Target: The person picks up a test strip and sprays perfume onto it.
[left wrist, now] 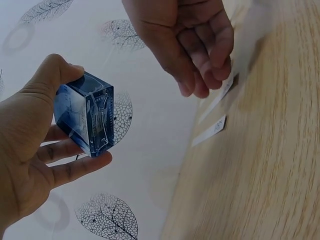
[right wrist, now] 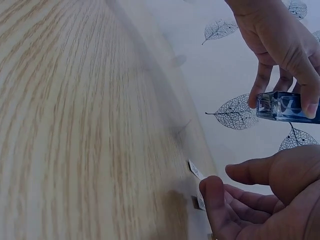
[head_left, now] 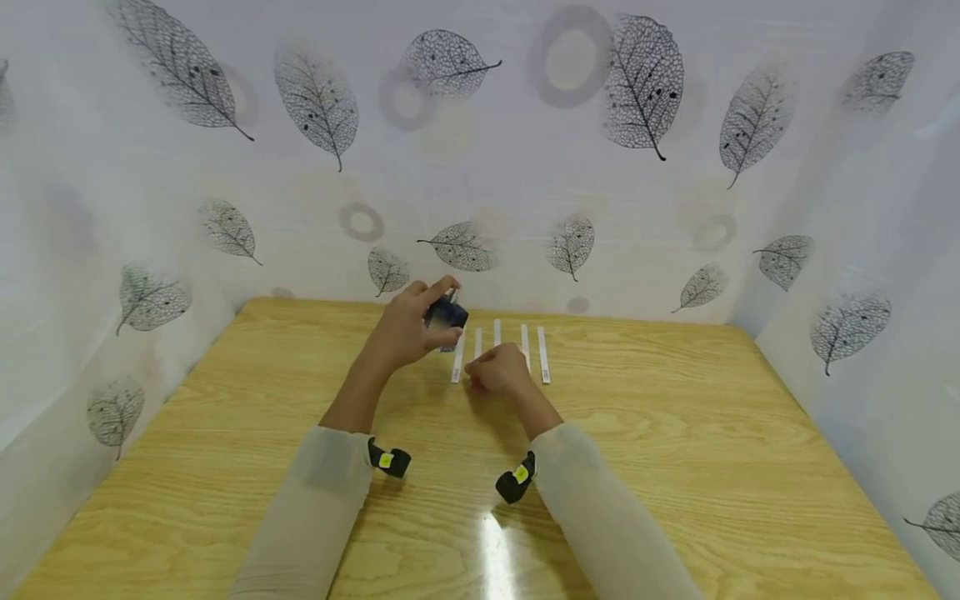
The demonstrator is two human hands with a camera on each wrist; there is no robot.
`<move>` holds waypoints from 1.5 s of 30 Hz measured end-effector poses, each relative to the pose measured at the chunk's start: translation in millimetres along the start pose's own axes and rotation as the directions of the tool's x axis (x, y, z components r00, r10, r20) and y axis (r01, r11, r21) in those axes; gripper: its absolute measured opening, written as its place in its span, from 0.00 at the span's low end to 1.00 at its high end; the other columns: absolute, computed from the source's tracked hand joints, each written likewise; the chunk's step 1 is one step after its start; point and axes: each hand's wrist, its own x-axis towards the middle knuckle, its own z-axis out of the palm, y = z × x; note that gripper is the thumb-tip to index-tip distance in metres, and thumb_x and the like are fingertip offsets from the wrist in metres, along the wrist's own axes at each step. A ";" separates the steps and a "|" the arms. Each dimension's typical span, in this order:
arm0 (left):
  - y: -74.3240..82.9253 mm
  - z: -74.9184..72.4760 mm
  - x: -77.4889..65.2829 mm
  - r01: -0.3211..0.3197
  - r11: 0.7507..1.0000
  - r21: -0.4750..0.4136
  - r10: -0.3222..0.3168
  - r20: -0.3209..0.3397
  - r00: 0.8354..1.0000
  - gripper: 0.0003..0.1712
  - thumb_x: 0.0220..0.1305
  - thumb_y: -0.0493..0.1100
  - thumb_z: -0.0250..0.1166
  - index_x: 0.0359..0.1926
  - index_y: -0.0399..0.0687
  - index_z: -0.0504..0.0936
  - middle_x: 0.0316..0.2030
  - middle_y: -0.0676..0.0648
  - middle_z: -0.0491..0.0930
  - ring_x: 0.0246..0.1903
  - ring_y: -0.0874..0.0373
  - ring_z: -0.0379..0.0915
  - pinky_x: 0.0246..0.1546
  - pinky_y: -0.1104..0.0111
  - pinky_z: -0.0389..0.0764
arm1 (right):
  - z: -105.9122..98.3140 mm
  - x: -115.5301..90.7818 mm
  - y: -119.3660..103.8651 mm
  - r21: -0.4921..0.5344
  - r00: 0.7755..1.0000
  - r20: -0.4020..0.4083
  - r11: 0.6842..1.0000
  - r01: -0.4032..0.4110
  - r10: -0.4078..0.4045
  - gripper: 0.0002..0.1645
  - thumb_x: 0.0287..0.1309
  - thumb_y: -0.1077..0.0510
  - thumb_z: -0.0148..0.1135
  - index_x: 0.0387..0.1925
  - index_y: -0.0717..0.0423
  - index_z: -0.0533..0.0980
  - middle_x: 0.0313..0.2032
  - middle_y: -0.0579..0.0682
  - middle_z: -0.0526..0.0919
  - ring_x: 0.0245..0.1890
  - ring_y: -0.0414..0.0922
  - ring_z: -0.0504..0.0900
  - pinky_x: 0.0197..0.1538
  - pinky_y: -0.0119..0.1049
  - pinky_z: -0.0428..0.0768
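My left hand (head_left: 405, 329) holds a blue glass perfume bottle (head_left: 447, 313) above the far part of the table, thumb on one side and fingers on the other. The left wrist view shows the bottle (left wrist: 85, 117) tilted, its thick clear base facing outward. To the right, my right hand (head_left: 501, 369) is low over a row of narrow white paper strips (head_left: 543, 357), partly covering some. Its thumb and index finger stand apart in the right wrist view, with nothing visible between them. A strip (right wrist: 195, 169) lies right by the index fingertip. Small dark print marks the strips' near ends.
The strips lie side by side on a wood-grain table (head_left: 675, 433), near its back edge. Behind and beside it hangs a pale sheet (head_left: 517, 183) printed with leaves. Black wrist cameras (head_left: 390, 460) sit on both sleeves.
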 end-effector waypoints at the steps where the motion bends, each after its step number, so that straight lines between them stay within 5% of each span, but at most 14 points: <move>1: -0.2 -0.1 -0.1 -0.001 1.000 -0.001 0.001 -0.001 1.000 0.36 0.62 0.51 0.74 0.70 0.61 0.73 0.43 0.42 0.73 0.32 0.49 0.67 0.34 0.56 0.72 | 1.5 0.7 -0.4 -0.009 1.000 0.002 1.000 0.003 -0.003 0.11 0.64 0.61 0.68 0.36 0.68 0.87 0.31 0.59 0.88 0.30 0.51 0.89 0.36 0.37 0.85; 15: -2.8 -5.7 -1.5 -0.013 1.000 0.007 0.013 -0.020 1.000 0.36 0.62 0.53 0.73 0.70 0.60 0.73 0.43 0.42 0.75 0.32 0.50 0.66 0.33 0.56 0.69 | 18.5 7.6 -7.2 -0.120 1.000 0.001 0.993 -0.008 0.008 0.15 0.64 0.57 0.69 0.26 0.65 0.86 0.22 0.55 0.87 0.22 0.44 0.85 0.28 0.32 0.79; 24: -0.5 -9.4 -1.8 -0.009 1.000 0.011 0.009 -0.034 0.999 0.36 0.61 0.52 0.74 0.69 0.60 0.73 0.42 0.41 0.75 0.31 0.50 0.64 0.32 0.56 0.68 | 32.8 13.7 -9.3 -0.269 0.988 -0.137 0.958 -0.100 0.065 0.16 0.49 0.54 0.81 0.25 0.62 0.83 0.16 0.48 0.80 0.21 0.45 0.79 0.33 0.40 0.78; 34: -2.1 -10.2 -1.7 -0.018 1.000 0.016 0.019 -0.052 0.998 0.36 0.60 0.51 0.74 0.69 0.58 0.74 0.41 0.41 0.75 0.31 0.50 0.65 0.32 0.56 0.69 | 41.7 7.6 -15.0 -0.335 0.982 -0.188 0.941 -0.041 -0.024 0.18 0.45 0.55 0.84 0.24 0.62 0.83 0.17 0.50 0.81 0.24 0.47 0.80 0.46 0.50 0.83; 45: -0.3 -10.0 -1.9 -0.006 1.000 0.025 0.007 -0.049 0.999 0.37 0.60 0.51 0.75 0.69 0.58 0.74 0.41 0.41 0.75 0.31 0.50 0.64 0.32 0.57 0.69 | 44.8 8.0 -15.0 -0.325 0.974 -0.227 0.941 -0.097 0.022 0.10 0.47 0.62 0.77 0.24 0.62 0.82 0.26 0.53 0.83 0.29 0.50 0.78 0.45 0.49 0.82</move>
